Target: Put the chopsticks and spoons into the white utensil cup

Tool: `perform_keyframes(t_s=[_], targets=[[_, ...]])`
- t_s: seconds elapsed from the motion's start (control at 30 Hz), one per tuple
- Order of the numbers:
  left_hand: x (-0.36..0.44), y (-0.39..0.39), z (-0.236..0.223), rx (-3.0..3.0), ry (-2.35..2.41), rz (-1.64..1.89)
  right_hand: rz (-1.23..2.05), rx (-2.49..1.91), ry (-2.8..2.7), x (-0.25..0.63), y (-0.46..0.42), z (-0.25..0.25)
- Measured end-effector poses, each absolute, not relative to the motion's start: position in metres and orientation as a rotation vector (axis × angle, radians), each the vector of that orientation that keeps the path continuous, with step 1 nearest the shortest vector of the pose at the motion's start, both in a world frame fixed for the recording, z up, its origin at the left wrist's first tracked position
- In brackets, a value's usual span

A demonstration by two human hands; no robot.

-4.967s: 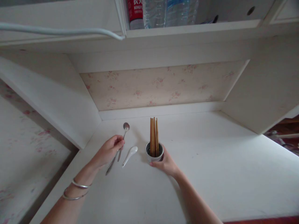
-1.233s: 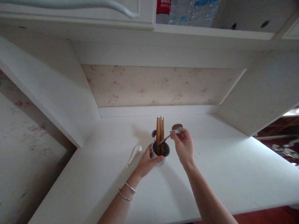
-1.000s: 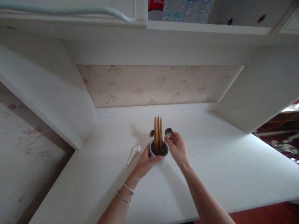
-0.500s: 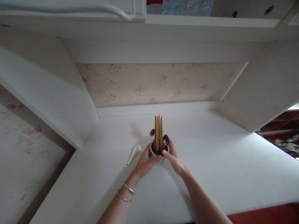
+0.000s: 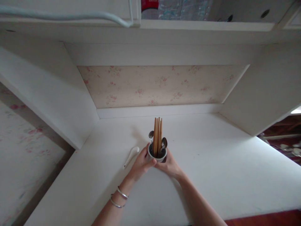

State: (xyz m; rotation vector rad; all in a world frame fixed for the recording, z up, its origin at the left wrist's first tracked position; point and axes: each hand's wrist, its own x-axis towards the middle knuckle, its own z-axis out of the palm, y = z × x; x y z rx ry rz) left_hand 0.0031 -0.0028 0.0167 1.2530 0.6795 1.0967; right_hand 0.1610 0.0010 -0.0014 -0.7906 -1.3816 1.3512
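Note:
A white-rimmed cup [image 5: 160, 159] stands upright between my hands. Wooden chopsticks [image 5: 157, 138] rise from it, with one metal spoon [image 5: 151, 135] leaning left and another metal spoon [image 5: 164, 142] leaning right. My left hand [image 5: 142, 162] is wrapped round the cup's left side, its thumb at the near rim. From the right, my right hand [image 5: 170, 165] grips the cup, its thumb low on the near side; its other fingers are mostly hidden. Left of my left hand, a white soup spoon [image 5: 131, 156] lies on the white counter [image 5: 207, 175].
White side panels [image 5: 244, 94] and a back wall with floral paper [image 5: 162, 84] enclose the counter. Overhead hangs a cabinet shelf [image 5: 207, 25] with clear plastic-looking items on it. A pale cable [image 5: 70, 15] runs across the upper left.
My right thumb has moved from the cup's rim down to its near side. Both hands still hold the cup. The whole view has shifted slightly.

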Motion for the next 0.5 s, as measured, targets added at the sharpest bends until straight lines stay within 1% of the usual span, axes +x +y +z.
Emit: perform_keyframes(t_s=[0.13, 0.27, 0.4, 0.5], targets=[[-0.012, -0.010, 0.007, 1.234, 1.115, 1.201, 1.385, -0.769, -1.353, 0.164, 0.004, -0.012], [-0.038, -0.009, 0.003, 1.546, 1.589, 1.191, 1.361, -0.820, -1.374, 0.168, 0.007, -0.018], [-0.066, -0.002, -0.002, 2.101, 1.878, 0.950, 1.364, -0.822, -1.385, 0.170, 0.007, -0.016], [-0.075, 0.001, -0.006, 2.275, 1.931, 0.663, 1.347, -0.829, -1.384, 0.170, 0.007, -0.015]])
